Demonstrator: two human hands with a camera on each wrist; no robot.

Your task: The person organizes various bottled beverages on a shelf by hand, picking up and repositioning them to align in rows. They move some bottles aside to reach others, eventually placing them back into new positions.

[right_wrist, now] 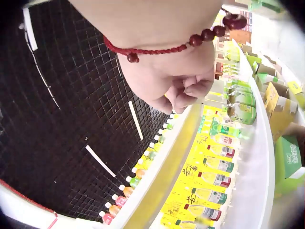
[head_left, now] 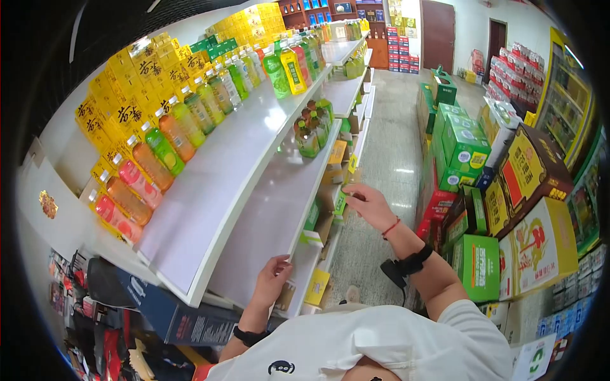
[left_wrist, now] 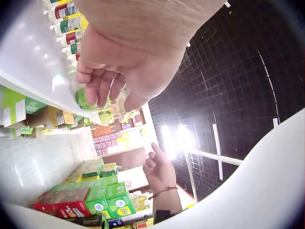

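White shirt cloth (head_left: 305,340) filled the six o'clock side of the head view, closest to the lens, with two bare hands beyond it beside a long shelf unit of white boards (head_left: 197,197). The left hand (head_left: 273,277) sat by the edge of the second board (head_left: 273,209), fingers gently bent, palm bare; whether the tips touched that edge could not be told. At two o'clock from it was the right hand (head_left: 368,207), fingers loosely curled with nothing visible between them. Just at the right hand's nine o'clock showed a bright green strip with pale lettering (head_left: 340,202), contact uncertain, and farther along that line, one level below the second board, stood a green cardboard carton with a brown inner face (head_left: 311,214). That carton looked light, stiff along its folds but easily crushed, so opposite side walls seemed the better hold than a thin edge. Between ten and eleven o'clock from the right hand, a cluster of clear green plastic bottles (head_left: 308,140) stood on the second board; these seemed smooth, heavier if full and prone to tip, best taken round the body below the cap. A flat yellow card (head_left: 316,287) showed at the left hand's three o'clock.
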